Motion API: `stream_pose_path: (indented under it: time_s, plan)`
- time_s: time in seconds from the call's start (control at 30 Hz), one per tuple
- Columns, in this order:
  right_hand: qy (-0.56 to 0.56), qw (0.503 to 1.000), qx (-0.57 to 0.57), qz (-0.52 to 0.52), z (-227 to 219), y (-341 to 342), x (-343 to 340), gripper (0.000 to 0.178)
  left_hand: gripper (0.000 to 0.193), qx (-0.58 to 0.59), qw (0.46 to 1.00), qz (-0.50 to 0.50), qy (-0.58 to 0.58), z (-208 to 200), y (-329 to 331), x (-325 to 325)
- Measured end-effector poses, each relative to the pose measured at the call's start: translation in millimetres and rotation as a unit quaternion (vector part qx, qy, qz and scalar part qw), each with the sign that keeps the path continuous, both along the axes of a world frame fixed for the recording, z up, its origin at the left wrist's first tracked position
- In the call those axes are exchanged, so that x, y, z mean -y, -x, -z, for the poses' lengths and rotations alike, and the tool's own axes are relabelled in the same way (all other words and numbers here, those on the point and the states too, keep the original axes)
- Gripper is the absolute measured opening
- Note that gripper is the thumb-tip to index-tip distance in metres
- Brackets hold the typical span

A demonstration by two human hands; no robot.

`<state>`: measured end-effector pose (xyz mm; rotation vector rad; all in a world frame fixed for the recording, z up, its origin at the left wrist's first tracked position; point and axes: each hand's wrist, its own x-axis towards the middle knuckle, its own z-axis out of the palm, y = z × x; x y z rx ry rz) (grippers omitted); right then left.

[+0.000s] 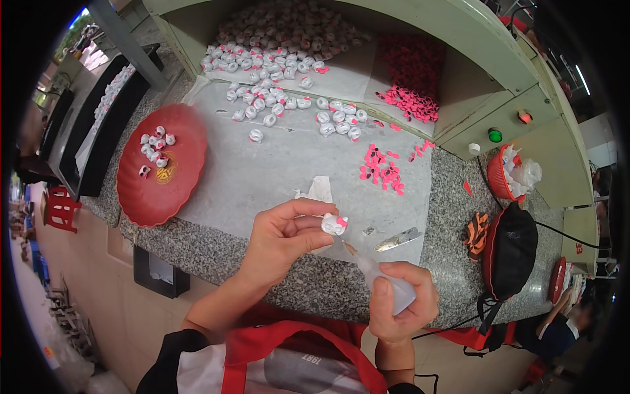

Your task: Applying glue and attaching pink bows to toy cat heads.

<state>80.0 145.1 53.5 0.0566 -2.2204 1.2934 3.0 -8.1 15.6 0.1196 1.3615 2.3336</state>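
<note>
Right, a small white head [335,224] with a pink bow is pinched between the thumb and fingertips of the left hand [289,230], just above the sheet's near edge. Across from it, a translucent squeeze bottle [387,282] is gripped by the right hand [403,299], thumb and fingers wrapped about its body. Everything hangs on this line: the bottle's long axis is slanted from lower right to upper left, so its thin nozzle [350,247] is aimed at the head, which is placed just up and left of the tip. A narrow gap is seen between them; how they are set in depth cannot be told.

And the count: one head is held, one bottle, one metal blade [398,240] laid near the nozzle. About ten white heads [155,157] are gathered on one red scalloped plate [144,203]. A lone head [256,135] is set apart on the pale sheet [230,177], and roughly ten are bunched in the right-hand cluster [338,116]. The back pile [282,29] and the pink pieces [380,171] are too crowded to be counted. One red basket [497,174] and one black pouch [515,243] are seen at right.
</note>
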Motion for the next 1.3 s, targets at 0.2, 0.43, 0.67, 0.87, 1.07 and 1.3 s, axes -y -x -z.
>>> stream_pose_path:
  time_s: [0.2, 0.43, 0.67, 0.87, 1.07, 1.3]
  plan:
    - [0.241, 0.954, 0.173, 0.050, 10.7, 20.0, -6.7, 0.020, 0.033, -0.010, 0.999, -0.035, 0.031, 12.7, 6.9, 7.5]
    - [-0.022, 0.955, 0.271, 0.122, 86.7, 106.4, -33.5, 0.028, 0.033, 0.013, 1.000, -0.021, 0.018, 16.3, 3.4, 12.9]
    - [-0.263, 0.920, 0.227, 0.180, 82.7, 121.4, -26.4, 0.025, 0.033, 0.008, 0.999, -0.034, 0.039, 18.6, 4.2, 12.6]
    - [-0.084, 0.959, 0.229, 0.142, 79.4, 108.3, -48.6, 0.015, 0.032, 0.008, 0.999, -0.034, 0.041, 19.0, 4.7, 0.7]
    - [-0.155, 0.964, 0.188, 0.112, 78.1, 114.0, -46.4, 0.015, 0.030, 0.008, 0.999, -0.042, 0.025, 18.8, 4.6, -8.5]
    - [-0.298, 0.909, 0.260, 0.129, 76.4, 137.3, -46.0, 0.020, 0.030, -0.013, 0.998, -0.062, 0.008, 25.9, 6.8, 6.8]
